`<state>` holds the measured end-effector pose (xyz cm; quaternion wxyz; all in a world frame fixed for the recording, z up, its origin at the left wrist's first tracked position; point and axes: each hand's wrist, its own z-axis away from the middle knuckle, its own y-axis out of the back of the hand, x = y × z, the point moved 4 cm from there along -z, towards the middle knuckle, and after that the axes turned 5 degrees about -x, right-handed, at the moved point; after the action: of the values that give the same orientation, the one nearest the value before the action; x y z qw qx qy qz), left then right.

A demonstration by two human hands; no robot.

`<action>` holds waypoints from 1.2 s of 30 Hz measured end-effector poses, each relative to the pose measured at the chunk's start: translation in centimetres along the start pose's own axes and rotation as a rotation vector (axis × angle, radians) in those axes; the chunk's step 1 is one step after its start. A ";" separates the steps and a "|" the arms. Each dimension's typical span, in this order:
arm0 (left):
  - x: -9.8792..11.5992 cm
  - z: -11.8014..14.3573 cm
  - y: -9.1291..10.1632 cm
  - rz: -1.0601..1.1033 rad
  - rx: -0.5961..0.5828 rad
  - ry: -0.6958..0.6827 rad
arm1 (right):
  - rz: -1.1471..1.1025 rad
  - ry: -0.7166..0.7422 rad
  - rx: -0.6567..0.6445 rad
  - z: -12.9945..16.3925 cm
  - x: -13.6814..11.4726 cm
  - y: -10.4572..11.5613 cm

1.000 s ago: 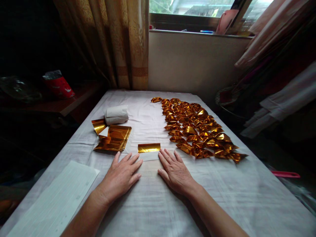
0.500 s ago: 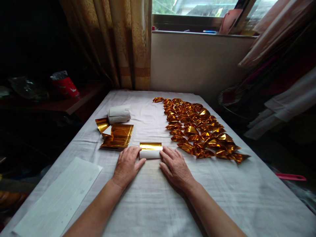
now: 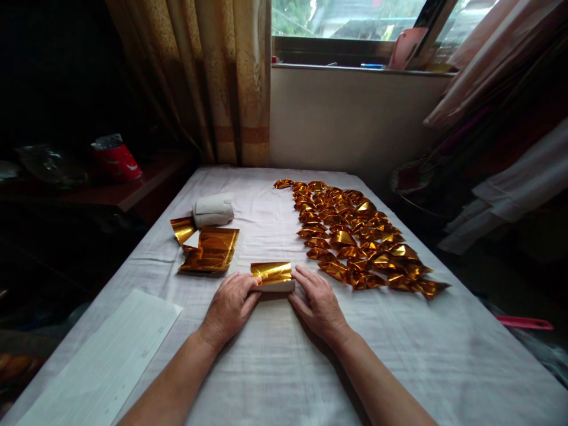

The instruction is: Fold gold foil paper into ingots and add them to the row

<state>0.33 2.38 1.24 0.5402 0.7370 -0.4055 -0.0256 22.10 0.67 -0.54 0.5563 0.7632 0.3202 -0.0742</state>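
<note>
A small sheet of gold foil paper (image 3: pixel 271 272) lies in front of me, curled up along its near side so that a strip of white backing shows. My left hand (image 3: pixel 228 307) grips its left end, fingertips on the gold face and thumb at the near edge. At the right end, my right hand (image 3: pixel 320 305) has the folded edge between thumb and forefinger, with the other fingers stretched out. Left of the foil is a flat stack of gold sheets (image 3: pixel 210 251). Many pinched gold foil pieces (image 3: pixel 341 236) lie in rows on the right.
A white paper roll (image 3: pixel 213 210) lies behind the stack on the white tablecloth (image 3: pixel 284 367). A white paper sheet (image 3: pixel 102 361) lies at front left. A red container (image 3: pixel 116 158) stands on a side shelf. Clothes (image 3: pixel 523 171) hang at the right.
The near edge of the foil has changed from a rounded white roll to a narrower, flatter strip, with more gold showing. My hands have barely moved. The view has tilted slightly up.
</note>
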 end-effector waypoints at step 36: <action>2.7 0.6 -1.3 -0.099 -0.380 -0.059 | -0.361 -0.316 -0.084 -1.1 -0.1 1.4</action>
<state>2.60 0.30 1.03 0.6556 0.6396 -0.3723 -0.1499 22.54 1.42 1.00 0.6086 0.6487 0.3633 -0.2772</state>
